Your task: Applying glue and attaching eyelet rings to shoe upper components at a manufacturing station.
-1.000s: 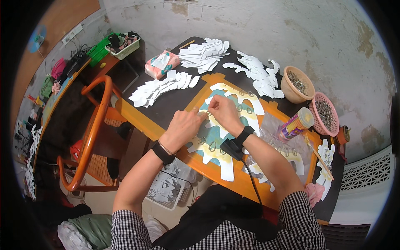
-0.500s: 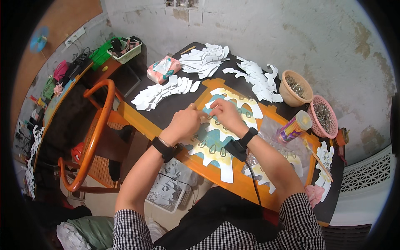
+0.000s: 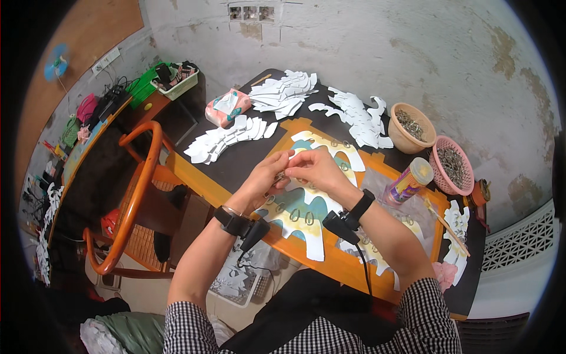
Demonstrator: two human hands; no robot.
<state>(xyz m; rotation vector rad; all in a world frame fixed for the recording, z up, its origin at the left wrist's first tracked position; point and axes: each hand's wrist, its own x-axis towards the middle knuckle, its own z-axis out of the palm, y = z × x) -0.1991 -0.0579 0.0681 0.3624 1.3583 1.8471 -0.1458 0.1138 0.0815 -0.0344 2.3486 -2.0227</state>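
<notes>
here the left hand (image 3: 263,178) holds metal rings (image 3: 280,176)

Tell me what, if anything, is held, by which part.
Small metal pieces, in the left hand; which part of them is gripped is too small to tell.

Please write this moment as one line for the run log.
left hand: holding small metal pieces | right hand: close beside left hand | below: white-edged cutouts with metal loops

The small rings (image 3: 451,162) look shiny metal, the chair (image 3: 155,147) is glossy wood, and the wall (image 3: 354,47) seems rough and matt.
</notes>
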